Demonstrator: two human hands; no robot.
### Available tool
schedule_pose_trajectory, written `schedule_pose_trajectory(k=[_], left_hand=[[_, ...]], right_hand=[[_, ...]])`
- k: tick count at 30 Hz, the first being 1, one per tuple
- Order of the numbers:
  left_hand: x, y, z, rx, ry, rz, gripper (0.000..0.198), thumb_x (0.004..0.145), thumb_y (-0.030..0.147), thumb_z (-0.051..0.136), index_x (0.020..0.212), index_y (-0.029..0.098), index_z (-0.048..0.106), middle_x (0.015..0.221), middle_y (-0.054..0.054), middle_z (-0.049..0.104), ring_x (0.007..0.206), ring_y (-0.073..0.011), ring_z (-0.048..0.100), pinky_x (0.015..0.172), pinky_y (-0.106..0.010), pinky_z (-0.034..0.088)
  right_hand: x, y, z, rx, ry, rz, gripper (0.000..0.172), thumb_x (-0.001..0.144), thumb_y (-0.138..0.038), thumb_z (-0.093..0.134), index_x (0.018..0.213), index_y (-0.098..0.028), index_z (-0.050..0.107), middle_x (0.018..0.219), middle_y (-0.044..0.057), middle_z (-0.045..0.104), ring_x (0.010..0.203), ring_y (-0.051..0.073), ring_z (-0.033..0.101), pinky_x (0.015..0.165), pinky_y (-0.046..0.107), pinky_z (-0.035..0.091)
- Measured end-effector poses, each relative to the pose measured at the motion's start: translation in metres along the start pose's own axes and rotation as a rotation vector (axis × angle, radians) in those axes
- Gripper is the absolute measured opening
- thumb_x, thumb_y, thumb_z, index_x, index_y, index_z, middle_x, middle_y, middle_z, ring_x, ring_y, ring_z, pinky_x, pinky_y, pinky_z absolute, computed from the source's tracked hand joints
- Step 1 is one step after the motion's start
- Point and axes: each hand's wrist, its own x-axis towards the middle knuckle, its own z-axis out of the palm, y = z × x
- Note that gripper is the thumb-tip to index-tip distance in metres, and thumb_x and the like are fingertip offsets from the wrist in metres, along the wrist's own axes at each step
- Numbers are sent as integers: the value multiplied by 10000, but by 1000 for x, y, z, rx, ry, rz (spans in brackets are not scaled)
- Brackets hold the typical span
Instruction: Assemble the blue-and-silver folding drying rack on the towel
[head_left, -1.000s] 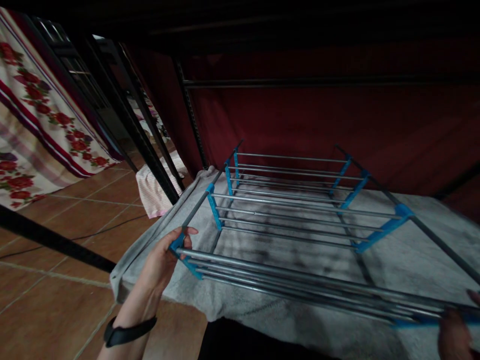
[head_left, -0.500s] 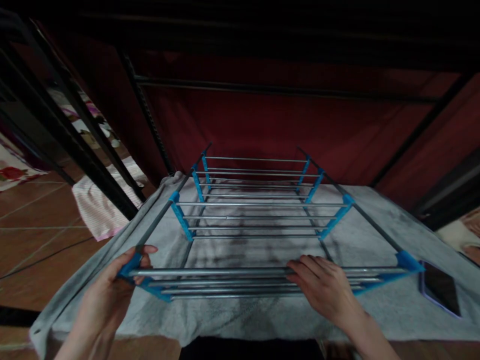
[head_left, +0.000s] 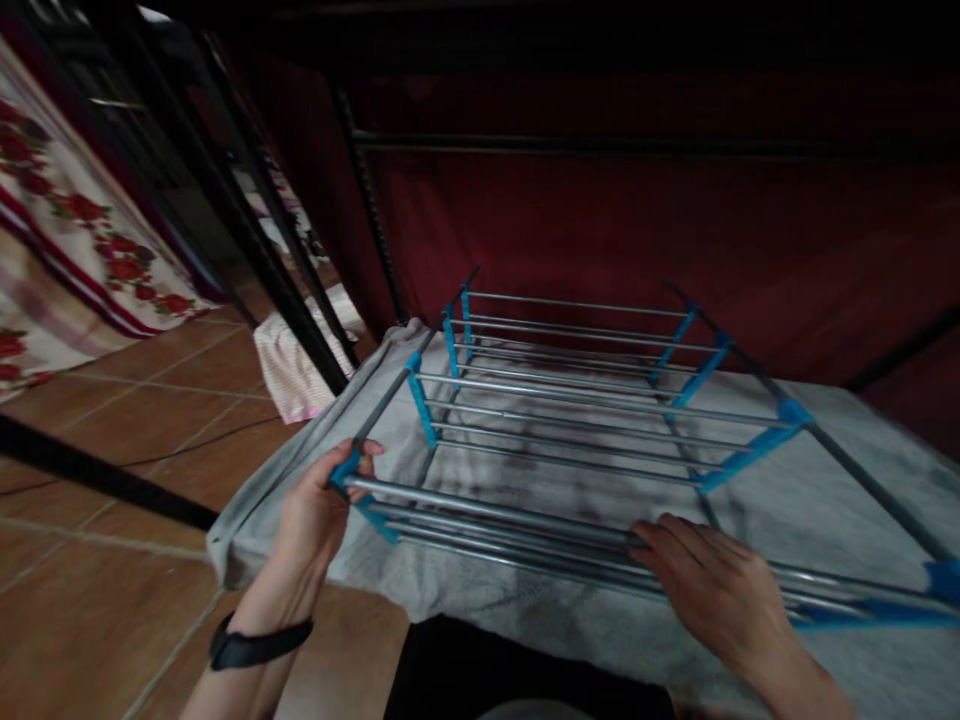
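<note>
A shoe rack [head_left: 600,398] of thin metal tubes and blue plastic connectors lies on a grey blanket [head_left: 555,640]. My left hand [head_left: 321,500] is closed around the blue corner connector [head_left: 346,468] at its near left, thumb and fingers on either side. Further right, my right hand [head_left: 716,585] grips the nearest tubes from above, with its fingertips curled over them and partly hidden. Several tubes run crosswise between the rack's two sides, with the farther rows towards the red cloth. The near right connector [head_left: 943,580] reaches the picture's edge.
Dark red cloth [head_left: 600,220] hangs behind the blanket. Black metal posts [head_left: 300,330] stand on the left, near a striped pink-white cloth [head_left: 289,365] on the tiled floor [head_left: 90,610]. A flowered curtain [head_left: 97,220] hangs at far left, and a dark cable [head_left: 202,438] crosses the tiles.
My view has turned left, so the rack and both hands appear further right. The phone at the right has left the picture. Both hands keep their hold on the shoe rack.
</note>
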Motion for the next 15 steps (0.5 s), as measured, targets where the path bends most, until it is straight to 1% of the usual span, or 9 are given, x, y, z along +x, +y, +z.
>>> schedule_pose_trajectory(k=[5,12,15], left_hand=[[0,-4,-2,-49,-37,4,319,807,427,614,816,114,674,533,15,416,460,-96,326,482,-217,348],[0,-9,-2,-55,12,56,328,818,423,594,807,106,678,548,14,407,471,-97,308,475,-227,311],[0,-11,-4,-47,-8,56,325,832,424,577,808,114,673,552,17,399,474,-99,304,486,-231,317]], right_hand=[[-7,5,5,5,35,-80,233,1030,-286,460,1053,-157,653,908,58,712,745,159,634,745,315,419],[-5,1,2,-31,32,-126,291,1046,-297,409,1046,-155,663,890,57,700,729,156,631,721,321,411],[-2,2,0,-21,22,-139,318,1056,-305,375,1037,-165,660,883,45,701,716,139,634,692,308,411]])
